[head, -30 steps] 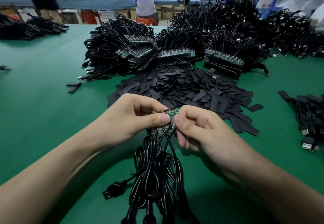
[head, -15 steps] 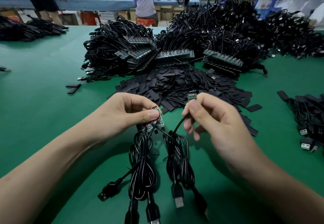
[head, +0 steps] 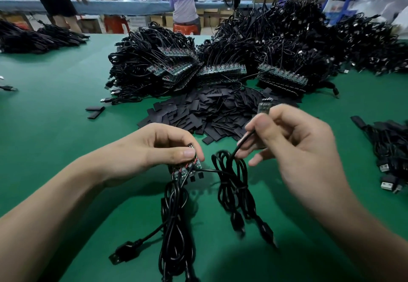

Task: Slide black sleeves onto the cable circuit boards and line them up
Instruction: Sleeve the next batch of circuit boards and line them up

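Observation:
My left hand point(head: 154, 147) pinches a small strip of green circuit boards point(head: 187, 169), and their coiled black cables point(head: 176, 222) hang down onto the green table. Over to the right, my right hand point(head: 293, 149) pinches a single circuit board point(head: 263, 106) that sticks up above the fingers. Its coiled cable point(head: 234, 184) dangles below the hand with the USB plug near the table. A heap of flat black sleeves point(head: 209, 111) lies just beyond both hands.
Big piles of black cables with rows of green boards point(head: 220, 72) fill the far side of the green table point(head: 55, 105). More sleeved cables with USB plugs point(head: 388, 156) lie at the right edge. Two loose sleeves point(head: 95, 111) lie to the left. People stand at a far bench.
My right hand pulled one board and its cable off the bundle and carried it right and up. My left hand kept hold of the remaining boards.

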`<state>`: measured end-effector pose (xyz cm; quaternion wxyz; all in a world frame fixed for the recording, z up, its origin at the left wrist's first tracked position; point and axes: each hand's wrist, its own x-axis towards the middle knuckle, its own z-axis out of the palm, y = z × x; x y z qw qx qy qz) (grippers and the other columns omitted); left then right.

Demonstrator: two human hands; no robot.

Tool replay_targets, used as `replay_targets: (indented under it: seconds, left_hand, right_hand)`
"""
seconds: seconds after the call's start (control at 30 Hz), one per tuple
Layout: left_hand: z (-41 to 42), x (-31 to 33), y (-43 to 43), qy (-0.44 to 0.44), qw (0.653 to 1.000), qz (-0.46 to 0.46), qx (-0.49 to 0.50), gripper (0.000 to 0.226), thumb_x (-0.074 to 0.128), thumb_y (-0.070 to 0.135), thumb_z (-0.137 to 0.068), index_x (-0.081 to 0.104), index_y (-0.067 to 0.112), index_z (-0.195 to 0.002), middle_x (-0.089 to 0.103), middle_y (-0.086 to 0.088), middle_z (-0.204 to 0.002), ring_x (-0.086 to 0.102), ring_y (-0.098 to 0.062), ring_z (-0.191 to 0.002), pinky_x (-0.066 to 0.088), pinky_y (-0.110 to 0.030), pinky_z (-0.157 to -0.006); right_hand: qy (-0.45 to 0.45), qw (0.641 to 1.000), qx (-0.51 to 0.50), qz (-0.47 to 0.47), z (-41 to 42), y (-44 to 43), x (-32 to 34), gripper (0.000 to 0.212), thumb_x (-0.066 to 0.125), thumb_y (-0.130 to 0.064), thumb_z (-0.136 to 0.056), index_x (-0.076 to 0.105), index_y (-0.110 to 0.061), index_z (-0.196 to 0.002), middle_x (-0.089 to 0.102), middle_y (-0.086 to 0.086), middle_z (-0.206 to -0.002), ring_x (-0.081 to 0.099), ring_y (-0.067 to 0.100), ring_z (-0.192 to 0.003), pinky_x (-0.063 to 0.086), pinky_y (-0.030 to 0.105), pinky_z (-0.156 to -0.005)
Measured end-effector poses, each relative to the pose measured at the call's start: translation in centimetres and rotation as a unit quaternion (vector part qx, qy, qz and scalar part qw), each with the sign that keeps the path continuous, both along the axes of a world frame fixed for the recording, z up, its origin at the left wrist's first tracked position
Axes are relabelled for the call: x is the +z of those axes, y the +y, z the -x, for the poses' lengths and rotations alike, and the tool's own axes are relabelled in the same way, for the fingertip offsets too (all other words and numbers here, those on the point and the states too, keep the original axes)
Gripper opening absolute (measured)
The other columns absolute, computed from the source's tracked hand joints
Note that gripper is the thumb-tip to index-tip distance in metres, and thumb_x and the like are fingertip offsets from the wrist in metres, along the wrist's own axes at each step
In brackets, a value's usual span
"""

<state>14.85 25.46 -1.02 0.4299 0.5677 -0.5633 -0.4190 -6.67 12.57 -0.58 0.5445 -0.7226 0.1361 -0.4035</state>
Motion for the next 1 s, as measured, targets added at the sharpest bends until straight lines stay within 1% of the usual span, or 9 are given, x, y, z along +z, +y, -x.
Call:
replay_targets:
  seconds: [0.13, 0.33, 0.4, 0.53, 0.6, 0.7, 0.83, 0.93, 1.0]
  left_hand:
    - [1.2, -0.4, -0.6, 0.017, 1.000, -0.008, -0.017, 0.014, 0.066, 0.027, -0.090, 0.077, 0.022, -0.095, 0.072, -0.010, -0.080, 0.065, -0.021, -0.076, 0.048, -0.033, -0.077]
    - [2.2, -0.8, -1.0, 0.064, 0.996, 0.047, -0.034, 0.010, 0.073, 0.018, -0.091, 0.079, 0.023, -0.097, 0.076, 0.004, -0.078, 0.069, -0.005, -0.072, 0.052, -0.015, -0.074]
    - [1.9, -0.8, -0.9, 0.068, 0.995, 0.046, -0.050, 0.013, 0.069, 0.018, -0.090, 0.079, 0.025, -0.095, 0.072, 0.009, -0.074, 0.064, 0.000, -0.068, 0.049, -0.011, -0.071]
    - [0.7, -0.6, -0.5, 0.029, 0.998, 0.016, -0.051, 0.012, 0.066, 0.023, -0.092, 0.078, 0.023, -0.093, 0.061, 0.010, -0.065, 0.052, -0.001, -0.060, 0.042, -0.010, -0.064]
    - [0.0, -0.6, -0.3, 0.005, 1.000, -0.003, -0.030, 0.012, 0.066, 0.022, -0.094, 0.077, 0.020, -0.091, 0.059, 0.009, -0.064, 0.052, -0.003, -0.059, 0.042, -0.012, -0.064]
    - [-0.7, -0.5, -0.3, -0.037, 0.999, -0.022, 0.013, 0.013, 0.067, 0.026, -0.090, 0.076, 0.018, -0.085, 0.059, 0.005, -0.065, 0.050, -0.007, -0.060, 0.041, -0.014, -0.062]
    - [-0.9, -0.6, -0.6, -0.170, 0.982, -0.035, 0.073, 0.024, 0.073, 0.039, -0.093, 0.075, 0.019, -0.079, 0.064, -0.009, -0.066, 0.053, -0.018, -0.060, 0.042, -0.028, -0.060]
    - [-0.7, -0.9, -1.7, -0.308, 0.940, 0.028, 0.146, 0.014, 0.071, 0.037, -0.091, 0.076, 0.027, -0.082, 0.073, 0.007, -0.075, 0.064, -0.004, -0.067, 0.048, -0.021, -0.066]
    - [-0.3, -0.3, -2.9, -0.400, 0.902, 0.067, 0.146, 0.009, 0.070, 0.030, -0.093, 0.077, 0.032, -0.099, 0.075, 0.014, -0.092, 0.066, -0.001, -0.083, 0.049, -0.017, -0.076]
  right_hand:
    - [0.071, 0.997, 0.015, -0.004, -0.6, 0.4, -1.4, 0.014, 0.070, -0.024, -0.093, 0.070, -0.016, -0.082, 0.078, 0.003, -0.077, 0.076, 0.020, -0.067, 0.060, 0.030, -0.061]
    - [0.134, 0.991, 0.018, 0.019, -1.1, 0.5, -2.2, 0.019, 0.068, -0.030, -0.096, 0.069, -0.018, -0.081, 0.077, -0.002, -0.077, 0.074, 0.011, -0.072, 0.059, 0.028, -0.065]
    - [0.103, 0.994, 0.025, -0.021, -1.1, 0.3, -1.9, 0.021, 0.066, -0.032, -0.096, 0.069, -0.014, -0.085, 0.079, -0.001, -0.082, 0.077, 0.014, -0.079, 0.063, 0.034, -0.069]
    - [-0.036, 0.994, 0.006, -0.107, -0.3, -0.9, -0.1, 0.023, 0.054, -0.033, -0.097, 0.065, -0.015, -0.089, 0.079, 0.005, -0.087, 0.078, 0.023, -0.083, 0.058, 0.021, -0.063]
    - [-0.082, 0.989, -0.009, -0.124, 0.4, -1.6, 0.6, 0.023, 0.053, -0.035, -0.096, 0.064, -0.018, -0.087, 0.074, 0.003, -0.073, 0.074, 0.022, -0.069, 0.055, 0.020, -0.060]
    - [-0.086, 0.988, -0.015, -0.128, 1.3, -2.7, 1.2, 0.028, 0.050, -0.033, -0.104, 0.061, -0.018, -0.082, 0.050, -0.003, -0.053, 0.049, 0.017, -0.046, 0.045, 0.028, -0.052]
    - [0.078, 0.986, 0.030, -0.145, 1.6, -3.7, 1.2, 0.030, 0.058, -0.040, -0.096, 0.062, -0.019, -0.075, 0.038, -0.003, -0.049, 0.033, 0.012, -0.039, 0.035, 0.026, -0.045]
    - [0.242, 0.959, 0.082, -0.122, 1.1, -3.2, -0.3, 0.032, 0.056, -0.039, -0.099, 0.063, -0.014, -0.081, 0.040, -0.002, -0.052, 0.036, 0.012, -0.041, 0.034, 0.021, -0.043]
    - [0.293, 0.945, 0.097, -0.112, 0.5, -2.6, -1.5, 0.032, 0.050, -0.034, -0.106, 0.062, -0.009, -0.090, 0.041, -0.004, -0.055, 0.038, 0.012, -0.046, 0.038, 0.024, -0.045]
